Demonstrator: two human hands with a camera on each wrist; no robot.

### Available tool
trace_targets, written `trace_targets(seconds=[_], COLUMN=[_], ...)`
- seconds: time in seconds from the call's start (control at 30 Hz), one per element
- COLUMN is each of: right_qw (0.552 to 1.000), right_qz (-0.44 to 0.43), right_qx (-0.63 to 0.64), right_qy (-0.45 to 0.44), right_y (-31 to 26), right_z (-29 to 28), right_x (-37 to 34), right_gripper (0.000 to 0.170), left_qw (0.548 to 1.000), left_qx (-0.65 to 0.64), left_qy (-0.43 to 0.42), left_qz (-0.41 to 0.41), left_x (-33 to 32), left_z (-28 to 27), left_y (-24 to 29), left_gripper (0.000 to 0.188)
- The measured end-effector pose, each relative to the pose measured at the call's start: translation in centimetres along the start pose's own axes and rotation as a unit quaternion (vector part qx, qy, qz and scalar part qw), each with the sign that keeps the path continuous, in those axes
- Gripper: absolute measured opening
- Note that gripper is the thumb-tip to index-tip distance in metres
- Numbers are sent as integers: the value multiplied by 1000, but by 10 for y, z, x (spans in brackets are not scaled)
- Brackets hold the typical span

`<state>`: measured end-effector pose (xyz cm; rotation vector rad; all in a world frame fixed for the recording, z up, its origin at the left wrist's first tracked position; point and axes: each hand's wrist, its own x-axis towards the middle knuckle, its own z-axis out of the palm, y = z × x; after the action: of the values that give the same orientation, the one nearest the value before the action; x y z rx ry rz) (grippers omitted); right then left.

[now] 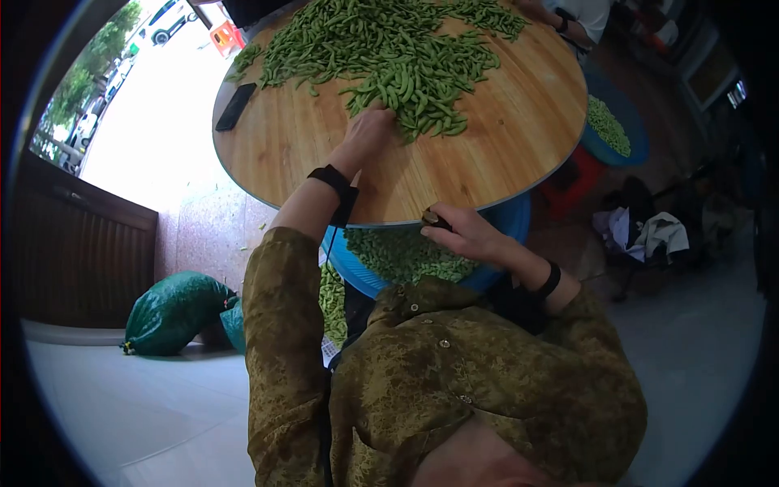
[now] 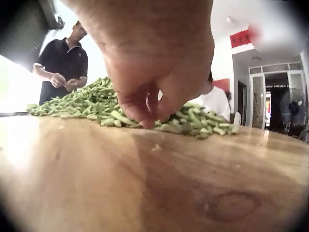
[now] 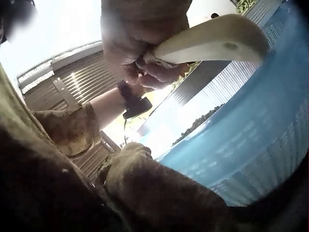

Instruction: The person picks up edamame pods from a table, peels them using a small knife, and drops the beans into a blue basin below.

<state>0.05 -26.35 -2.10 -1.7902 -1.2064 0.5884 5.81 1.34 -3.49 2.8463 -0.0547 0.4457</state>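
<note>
Green soybean pods (image 1: 406,57) lie in a wide heap on the round wooden table (image 1: 503,154). At the near edge of the heap is my left hand (image 1: 369,136), fingertips curled together among the pods. Its thumb and fingers (image 2: 147,104) pinch low over the tabletop in the left wrist view. My right hand (image 1: 471,234) grips a small tool (image 1: 438,221) at the table's near edge, dark with a shiny tip there. A pale, curved, handle-like piece (image 3: 212,41) sticks out of that hand in the right wrist view; I cannot tell its kind.
Under the near table edge, a blue basin (image 1: 519,231) contains small green beans (image 1: 406,252). Another blue basin (image 1: 633,146) with pale green beans stands at right. A black phone-like slab (image 1: 235,107) lies on the table. Green sacks (image 1: 174,312) sit on the floor; a person (image 2: 63,63) stands beyond the heap.
</note>
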Motion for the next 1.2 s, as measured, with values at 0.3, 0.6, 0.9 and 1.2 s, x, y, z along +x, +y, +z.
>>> trace_targets(seconds=[0.3, 0.6, 0.9, 1.2], right_qw=[912, 817, 777, 736], right_qz=[106, 89, 83, 77], right_qx=[390, 570, 624, 672], right_qy=[67, 3, -13, -24], right_y=[9, -10, -16, -16], right_z=[-8, 3, 5, 4], right_x=[7, 13, 7, 4], right_gripper=[14, 26, 32, 29], left_qw=[924, 747, 745, 654], left_qx=[-340, -616, -638, -726], left_qy=[-5, -74, -34, -42], left_qz=[-173, -238, -191, -206], left_x=[-53, -117, -131, -132], left_z=[-18, -53, -42, -38], left_y=[22, 95, 99, 107], left_gripper=[16, 17, 13, 12])
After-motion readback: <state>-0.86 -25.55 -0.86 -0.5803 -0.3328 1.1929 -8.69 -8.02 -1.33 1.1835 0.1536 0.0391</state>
